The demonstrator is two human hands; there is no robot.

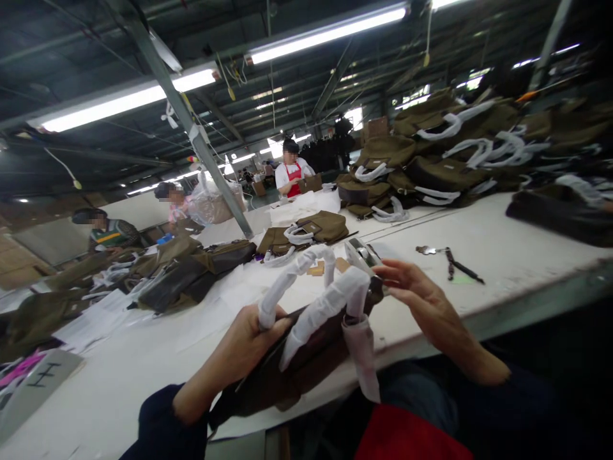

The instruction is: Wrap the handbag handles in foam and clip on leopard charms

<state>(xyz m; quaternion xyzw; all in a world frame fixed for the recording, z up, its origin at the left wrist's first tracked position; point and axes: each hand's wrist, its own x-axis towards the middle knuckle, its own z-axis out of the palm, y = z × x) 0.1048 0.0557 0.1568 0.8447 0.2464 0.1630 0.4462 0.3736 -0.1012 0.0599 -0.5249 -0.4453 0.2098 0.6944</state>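
Plainly, the dark brown leather bag (311,364) is held over the near edge of the white flat table (507,233), white wrapping already on its handles (318,316) — what is left, I cannot tell. The left hand (249,338) pinches its rim, thumb against fingers; the right hand (426,300), fingers slightly spread, touches its far end. Beyond lie olive fabric bags (433,176), handles likewise wrapped.

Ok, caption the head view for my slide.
Left hand grips a dark bag with white-wrapped handles, right hand at its far end, olive bags piled behind.
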